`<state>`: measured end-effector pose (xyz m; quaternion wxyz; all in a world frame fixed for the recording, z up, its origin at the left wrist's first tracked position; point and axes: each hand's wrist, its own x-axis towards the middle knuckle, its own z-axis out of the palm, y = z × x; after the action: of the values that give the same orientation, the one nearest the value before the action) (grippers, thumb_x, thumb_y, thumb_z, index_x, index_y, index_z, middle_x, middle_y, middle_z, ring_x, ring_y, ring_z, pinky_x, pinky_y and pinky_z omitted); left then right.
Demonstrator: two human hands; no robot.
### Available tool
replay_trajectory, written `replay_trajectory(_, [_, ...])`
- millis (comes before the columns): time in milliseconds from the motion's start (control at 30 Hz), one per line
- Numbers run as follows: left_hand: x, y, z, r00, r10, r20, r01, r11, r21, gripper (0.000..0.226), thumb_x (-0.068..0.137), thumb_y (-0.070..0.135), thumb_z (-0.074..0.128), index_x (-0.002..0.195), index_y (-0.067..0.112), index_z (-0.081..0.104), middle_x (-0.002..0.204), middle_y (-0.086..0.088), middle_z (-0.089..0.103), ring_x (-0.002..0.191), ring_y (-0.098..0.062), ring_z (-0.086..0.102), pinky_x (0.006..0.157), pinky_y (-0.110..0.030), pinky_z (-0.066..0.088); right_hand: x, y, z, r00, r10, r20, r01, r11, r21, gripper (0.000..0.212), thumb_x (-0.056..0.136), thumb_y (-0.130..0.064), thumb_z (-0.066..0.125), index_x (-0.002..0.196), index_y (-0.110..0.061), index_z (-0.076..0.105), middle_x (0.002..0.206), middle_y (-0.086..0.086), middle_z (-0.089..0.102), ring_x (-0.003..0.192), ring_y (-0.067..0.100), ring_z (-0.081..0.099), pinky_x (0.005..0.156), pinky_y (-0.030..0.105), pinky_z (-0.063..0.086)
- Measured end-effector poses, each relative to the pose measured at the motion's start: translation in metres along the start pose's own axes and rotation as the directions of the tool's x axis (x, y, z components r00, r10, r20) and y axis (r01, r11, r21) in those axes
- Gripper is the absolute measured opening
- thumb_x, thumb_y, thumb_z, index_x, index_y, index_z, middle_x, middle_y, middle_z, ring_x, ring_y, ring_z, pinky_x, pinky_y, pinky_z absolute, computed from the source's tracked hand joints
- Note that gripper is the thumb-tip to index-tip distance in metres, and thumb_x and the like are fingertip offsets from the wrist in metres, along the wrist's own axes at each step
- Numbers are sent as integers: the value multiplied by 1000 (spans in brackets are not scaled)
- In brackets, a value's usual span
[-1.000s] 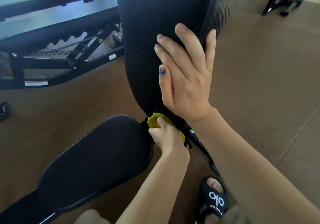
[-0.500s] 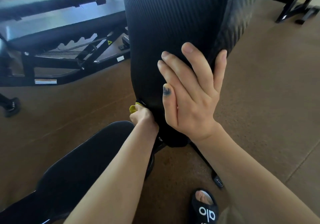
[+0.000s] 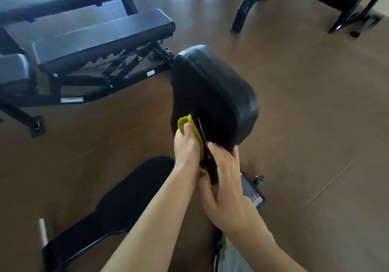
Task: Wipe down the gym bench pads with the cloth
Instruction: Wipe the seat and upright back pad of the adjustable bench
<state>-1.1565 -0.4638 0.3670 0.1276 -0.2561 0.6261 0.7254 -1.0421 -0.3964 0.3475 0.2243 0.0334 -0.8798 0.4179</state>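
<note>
Now the view has pulled back and tilted, so the whole upright back pad (image 3: 212,94) shows in the middle of the frame, its rounded top near the centre, where a second ago only its lower part filled the top of the picture. The left hand (image 3: 187,143) has climbed from the pad's bottom end to its left edge, about halfway up, and is closed around the yellow cloth (image 3: 185,122), pressing it flat against that edge; a fold of cloth sticks out above the knuckles. The right hand (image 3: 225,177), which lay spread on the face of the pad with its fingers pointing up, now sits lower, at the pad's bottom end just right of the left wrist, fingers together and curled over the narrow lower edge, seemingly gripping it. The two hands are just beside each other, with the pad's edge between them. Below them the seat pad (image 3: 126,196) runs from the centre toward the lower left, apart from the cloth. A label plate (image 3: 251,189) on the frame shows just right of the right hand, where a sandalled foot was seen before. Another bench (image 3: 101,37) stands in the upper left, showing more of itself than earlier, and dark frame legs (image 3: 349,12) cross the upper right over the brown floor (image 3: 315,103). The picture is somewhat blurred.
</note>
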Motion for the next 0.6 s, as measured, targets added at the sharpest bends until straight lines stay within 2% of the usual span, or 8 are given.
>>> replay_trajectory(100, [-66,42,-4,987,-111,119,103,992,71,40,103,52,41,111,23,67,109,-10,73,103,-28,72,97,-53,57,28,-69,-46,938,347,-17,-341,928,148,54,103,-35,51,154,-31,34,152,-18,41,138,-8,40,114,12,35])
replay_trajectory(133, [-82,53,-2,974,-151,169,145,988,43,42,103,50,44,114,18,68,110,-13,74,104,-31,72,96,-54,58,39,-84,-56,907,422,-10,-414,894,172,54,104,-36,51,155,-33,33,151,-20,41,135,-12,40,107,4,33])
replay_trajectory(167, [-102,72,-1,956,-181,230,181,983,20,43,104,48,46,116,14,70,113,-16,74,107,-33,72,97,-53,58,55,-99,-71,875,483,18,-476,854,212,52,106,-33,51,155,-33,34,150,-20,42,133,-11,41,105,4,34])
replay_trajectory(233, [-141,113,0,904,-267,333,301,952,-52,45,104,47,46,112,13,74,109,-11,77,104,-26,73,91,-43,59,86,-130,-103,814,567,123,-574,755,317,47,107,-28,51,152,-32,42,144,-16,52,131,-3,49,108,18,40])
replay_trajectory(333, [-184,161,1,873,-286,395,337,939,-67,50,102,57,47,96,20,80,96,-4,78,90,-20,76,82,-37,58,114,-164,-148,741,619,259,-664,621,415,30,104,-24,54,131,-28,64,120,-12,71,115,6,65,102,32,52])
replay_trajectory(433, [-214,194,2,877,-321,358,343,939,3,66,95,72,46,114,16,75,110,-12,78,104,-29,74,100,-47,55,132,-188,-189,644,662,385,-751,450,483,20,100,-20,63,119,-20,71,104,-3,78,101,13,74,87,30,58])
replay_trajectory(533, [-235,215,12,874,-323,362,316,945,82,78,86,79,52,128,16,69,119,-15,75,110,-33,73,105,-51,52,140,-197,-225,596,626,504,-785,320,531,27,98,-18,67,124,-10,69,112,10,77,106,25,74,95,41,59])
replay_trajectory(600, [-246,223,22,857,-331,395,305,944,129,80,84,78,56,131,14,66,121,-16,73,110,-33,73,105,-51,52,144,-194,-247,562,619,549,-814,295,500,28,99,-16,67,125,-6,68,113,13,77,108,28,74,95,42,60])
